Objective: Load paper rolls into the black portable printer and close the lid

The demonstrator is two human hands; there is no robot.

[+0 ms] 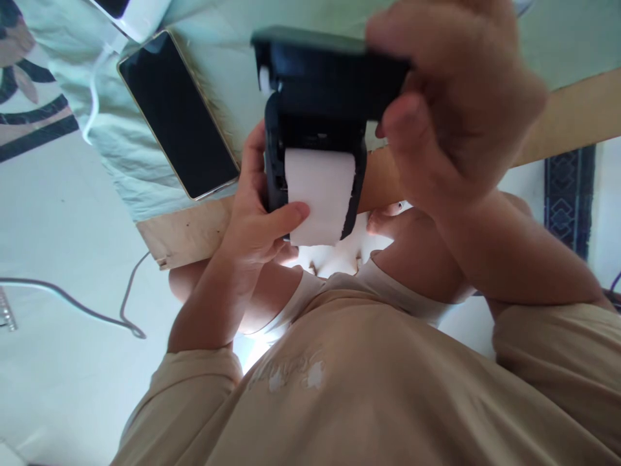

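While you look down over your beige shirt [369,388], your left hand [257,220] grips the body of a small black printer [315,116] from its 9 o'clock side, fingers wrapped behind it and the thumb [286,213] pressed flat on the white paper roll [317,194] that sits in the open bay. Your right hand [456,110] comes in from 3 o'clock and is clenched on the printer's hinged lid [330,61], which stands swung up at 12 o'clock above the bay; the thumb lies under the lid's edge and the fingers curl over its top. The hand is blurred, so how firm its grip is cannot be told.

You hold the printer in the air, just in front of your chest and above your bare knees, over the near edge of a wooden board [189,233]. The roll's loose end hangs down at 6 o'clock past the printer's lower rim.

At 10 o'clock from the printer a dark-screened phone [179,116] lies flat on pale green cloth [233,39], well apart from both hands. Further toward 11 o'clock a white device [138,16] rests with a white cable [94,97] trailing from it. At 8 o'clock a grey cable [72,301] loops across the pale floor [63,388].
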